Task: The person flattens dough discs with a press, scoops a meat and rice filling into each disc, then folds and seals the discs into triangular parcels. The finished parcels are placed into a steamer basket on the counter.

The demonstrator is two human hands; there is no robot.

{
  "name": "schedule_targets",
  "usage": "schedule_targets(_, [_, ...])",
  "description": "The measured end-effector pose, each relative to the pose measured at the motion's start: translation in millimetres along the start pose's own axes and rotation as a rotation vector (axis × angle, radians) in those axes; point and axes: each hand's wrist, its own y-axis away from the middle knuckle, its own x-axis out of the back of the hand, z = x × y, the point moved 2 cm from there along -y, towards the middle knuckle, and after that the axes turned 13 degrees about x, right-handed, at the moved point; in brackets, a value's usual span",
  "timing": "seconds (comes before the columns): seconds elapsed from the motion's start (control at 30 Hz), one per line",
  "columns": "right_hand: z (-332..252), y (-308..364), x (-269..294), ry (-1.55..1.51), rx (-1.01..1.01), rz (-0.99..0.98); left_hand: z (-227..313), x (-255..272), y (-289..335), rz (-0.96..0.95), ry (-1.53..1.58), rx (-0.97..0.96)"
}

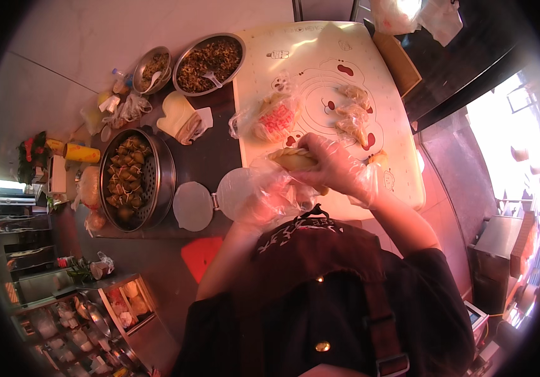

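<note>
Both my hands wear loose clear plastic gloves. My right hand (336, 166) is closed over a folded yellow dumpling (290, 158) with a crimped edge, held above the near side of a cream silicone mat (396, 119). My left hand (269, 202) supports the dumpling from below and to the left, its fingers curled under it. Several finished dumplings (353, 119) lie on the mat beyond my hands. A clear bag of dough pieces (273, 118) lies on the mat's left side.
A round metal steamer (166, 182) full of small wrapped dumplings stands to the left. A white hinged dumpling press (210, 201) lies open beside it. Two metal bowls of chopped filling (210, 60) with spoons stand at the back. A yellow oven mitt (179, 116) lies between them.
</note>
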Motion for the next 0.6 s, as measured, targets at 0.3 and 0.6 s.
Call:
schedule_targets(0.3, [-19, -39, 4, -0.525, 0.044, 0.043, 38, -1, 12, -0.439, -0.253, 0.059])
schedule_targets(0.6, [-8, -72, -29, -1.006, 0.435, -0.725, 27, 34, 18, -0.524, -0.274, 0.201])
